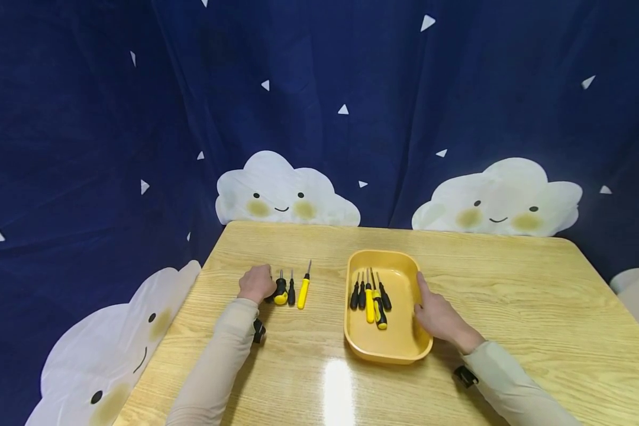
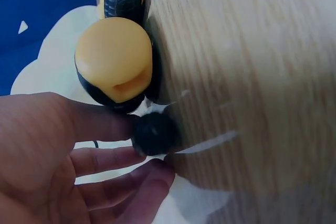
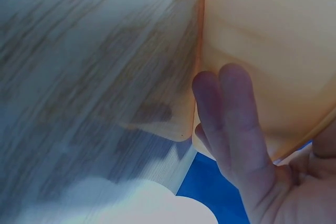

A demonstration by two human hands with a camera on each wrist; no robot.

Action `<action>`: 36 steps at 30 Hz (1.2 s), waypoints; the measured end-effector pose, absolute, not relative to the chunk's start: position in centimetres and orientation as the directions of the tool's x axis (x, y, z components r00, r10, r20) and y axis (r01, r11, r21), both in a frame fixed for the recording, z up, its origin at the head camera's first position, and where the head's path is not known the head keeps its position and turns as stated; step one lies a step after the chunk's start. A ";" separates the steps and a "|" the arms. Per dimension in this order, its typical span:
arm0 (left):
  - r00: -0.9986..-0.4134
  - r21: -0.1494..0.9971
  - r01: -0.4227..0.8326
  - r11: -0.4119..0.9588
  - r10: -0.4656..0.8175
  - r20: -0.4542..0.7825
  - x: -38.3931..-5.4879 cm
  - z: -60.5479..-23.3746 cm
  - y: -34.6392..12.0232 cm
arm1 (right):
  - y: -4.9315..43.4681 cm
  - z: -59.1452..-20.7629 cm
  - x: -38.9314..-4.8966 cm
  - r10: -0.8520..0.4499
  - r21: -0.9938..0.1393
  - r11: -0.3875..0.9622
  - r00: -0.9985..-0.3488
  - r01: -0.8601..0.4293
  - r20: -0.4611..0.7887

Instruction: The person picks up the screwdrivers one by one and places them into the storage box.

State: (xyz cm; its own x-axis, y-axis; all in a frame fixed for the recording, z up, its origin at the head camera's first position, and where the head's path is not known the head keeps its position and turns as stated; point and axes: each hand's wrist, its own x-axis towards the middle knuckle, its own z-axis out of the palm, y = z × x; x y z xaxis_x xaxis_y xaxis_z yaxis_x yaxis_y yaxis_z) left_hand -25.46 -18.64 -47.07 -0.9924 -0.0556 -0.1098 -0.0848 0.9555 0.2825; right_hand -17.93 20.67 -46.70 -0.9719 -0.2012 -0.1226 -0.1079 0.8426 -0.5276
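My left hand (image 1: 257, 284) is at the left end of a row of screwdrivers on the table. Its thumb and fingers pinch the black handle of a screwdriver (image 2: 155, 134), seen end-on in the left wrist view. Beside it lie a thick black-and-yellow screwdriver (image 1: 280, 294), a slim black screwdriver (image 1: 291, 293) and a yellow screwdriver (image 1: 303, 293). My right hand (image 1: 441, 313) grips the right side of a yellow-orange tray (image 1: 387, 358), thumb over the rim, fingers (image 3: 241, 114) along the outer wall. Inside the tray lie several screwdrivers, among them a yellow one (image 1: 370, 307) and a black-and-yellow one (image 1: 379, 313).
The wooden table (image 1: 511, 296) carries the tray at its middle and the screwdriver row to the left. A dark blue curtain (image 1: 319, 118) with white clouds hangs behind the table and along its left side. Light glares off the table's near part.
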 end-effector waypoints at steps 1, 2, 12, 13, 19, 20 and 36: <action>-0.993 0.280 -0.084 0.956 -0.056 -0.107 -25.5 -47.1 -18.6 | 20.7 -46.7 -18.0 -0.200 -0.528 0.843 -0.972 -0.108 -0.121; -0.993 0.278 -0.082 0.957 -0.055 -0.104 -25.5 -47.2 -18.6 | 20.7 -46.7 -18.0 -0.200 -0.527 0.843 -0.972 -0.108 -0.120; -0.997 0.269 -0.067 0.961 -0.053 -0.061 -25.6 -47.5 -18.2 | 20.6 -46.7 -17.9 -0.201 -0.516 0.847 -0.975 -0.127 -0.091; -0.997 0.270 -0.065 0.961 -0.050 -0.064 -25.6 -47.5 -18.2 | 20.6 -46.8 -17.9 -0.201 -0.519 0.846 -0.975 -0.125 -0.091; -0.995 0.281 -0.075 0.957 -0.051 -0.090 -25.7 -47.4 -18.5 | 20.7 -46.9 -18.0 -0.194 -0.522 0.845 -0.976 -0.115 -0.099; -0.994 0.286 -0.079 0.955 -0.053 -0.095 -25.7 -47.4 -18.6 | 20.7 -46.9 -17.9 -0.192 -0.524 0.844 -0.976 -0.112 -0.102; -0.992 0.420 -0.095 0.902 -0.052 -0.114 -26.1 -45.8 -18.4 | 20.6 -46.7 -17.8 -0.195 -0.501 0.857 -0.976 -0.122 -0.096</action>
